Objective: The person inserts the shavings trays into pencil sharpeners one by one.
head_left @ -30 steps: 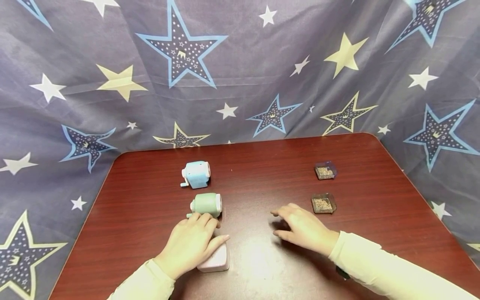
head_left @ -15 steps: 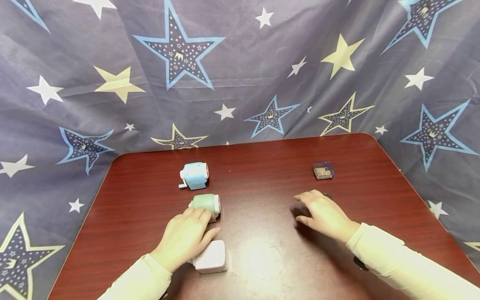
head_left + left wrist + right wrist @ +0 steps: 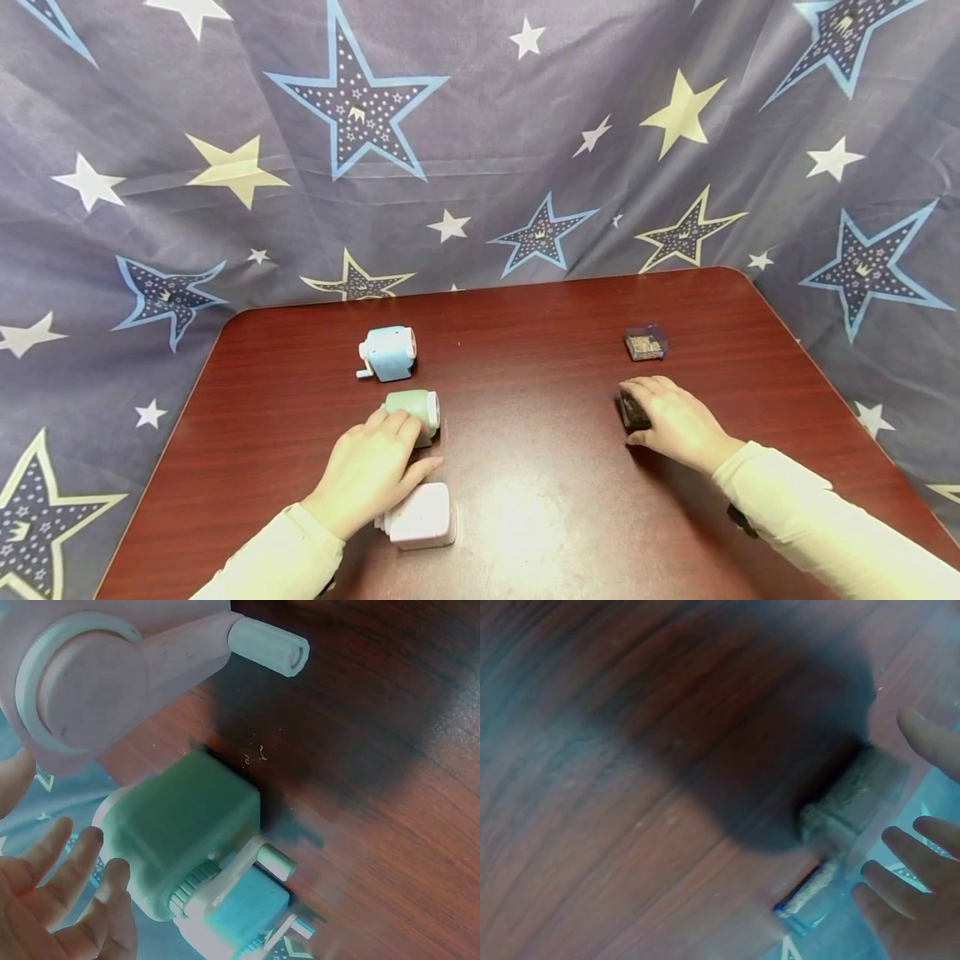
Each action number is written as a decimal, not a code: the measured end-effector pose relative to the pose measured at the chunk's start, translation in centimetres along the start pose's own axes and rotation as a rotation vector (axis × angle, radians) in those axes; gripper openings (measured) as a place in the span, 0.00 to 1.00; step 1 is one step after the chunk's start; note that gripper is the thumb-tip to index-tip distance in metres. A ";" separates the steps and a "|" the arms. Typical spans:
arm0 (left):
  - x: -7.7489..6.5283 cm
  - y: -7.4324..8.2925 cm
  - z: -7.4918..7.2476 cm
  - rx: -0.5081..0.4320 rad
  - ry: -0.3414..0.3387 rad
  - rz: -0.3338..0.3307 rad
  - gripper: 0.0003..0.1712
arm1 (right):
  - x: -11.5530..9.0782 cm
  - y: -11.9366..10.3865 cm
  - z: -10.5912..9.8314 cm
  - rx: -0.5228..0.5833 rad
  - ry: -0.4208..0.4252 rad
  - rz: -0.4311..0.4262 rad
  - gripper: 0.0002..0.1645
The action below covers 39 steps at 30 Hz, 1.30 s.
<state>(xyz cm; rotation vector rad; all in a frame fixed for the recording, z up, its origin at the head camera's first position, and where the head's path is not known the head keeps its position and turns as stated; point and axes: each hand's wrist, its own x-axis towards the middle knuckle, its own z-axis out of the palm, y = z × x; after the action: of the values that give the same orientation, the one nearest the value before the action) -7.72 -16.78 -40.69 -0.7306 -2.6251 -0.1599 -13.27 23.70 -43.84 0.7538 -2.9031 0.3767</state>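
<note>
In the head view my left hand point(image 3: 366, 475) hovers between a green crank pencil sharpener point(image 3: 414, 405) and a pink one point(image 3: 424, 518), covering part of each. The left wrist view shows its fingers point(image 3: 79, 859) spread loosely beside the green sharpener's body, with nothing between them. My right hand point(image 3: 681, 427) reaches over a small dark see-through shavings tray point(image 3: 633, 412), hiding most of it. Seen from the right wrist, thumb and fingers point(image 3: 907, 892) stand apart, next to this tray, which holds pencil shavings point(image 3: 855, 784).
A light blue crank sharpener point(image 3: 392, 353) stands behind the green one. Another see-through tray of shavings point(image 3: 646, 343), purplish, lies farther back on the right. Tiny crumbs dot the reddish-brown table point(image 3: 517, 342). A starry curtain point(image 3: 480, 133) hangs along its back edge.
My right hand has moved right, from mid-table to the dark tray. The left hand has shifted slightly left, uncovering more of the pink sharpener. The sharpeners stay in place.
</note>
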 end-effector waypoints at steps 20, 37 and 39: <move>2.8 -1.5 0.7 -0.014 0.022 0.026 0.32 | -0.2 1.4 0.7 0.042 -0.041 0.093 0.39; 3.3 -3.5 3.8 -0.061 -0.232 -0.085 0.55 | 0.3 1.9 1.0 0.097 -0.047 0.095 0.33; 3.2 -3.6 4.0 -0.073 -0.242 -0.098 0.56 | 0.2 2.0 1.0 0.099 -0.044 0.096 0.33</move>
<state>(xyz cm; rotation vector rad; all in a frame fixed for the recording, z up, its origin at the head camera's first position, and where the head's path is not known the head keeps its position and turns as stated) -13.47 -17.49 -43.00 -0.6833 -2.9009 -0.2089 -14.50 24.98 -45.19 0.6444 -2.9884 0.5244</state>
